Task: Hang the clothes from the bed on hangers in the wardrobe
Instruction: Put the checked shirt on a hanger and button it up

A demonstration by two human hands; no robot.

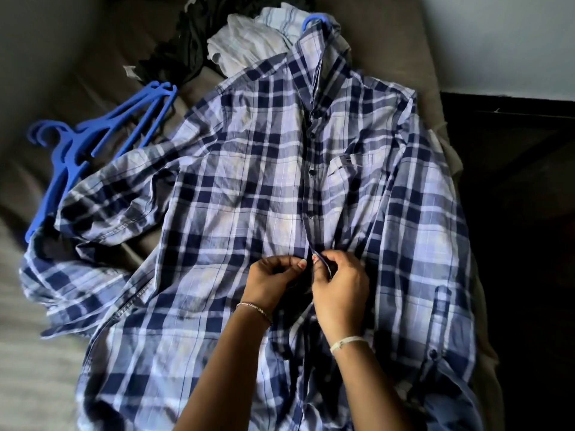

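Head view showed a plaid shirt (249,188) spread flat across the bed (62,57), with a blue hanger (314,20) hooking out of its collar. The left grip (273,281) and right grip (339,290) each pinched the shirt's front opening near mid-length, fingers curled. Spare hangers (93,141) lay beside the left sleeve. Pale and black clothes (249,45) were heaped beyond the collar. The right sleeve ran along the bed's right edge.

text: none legible | labels: none | numbers: none
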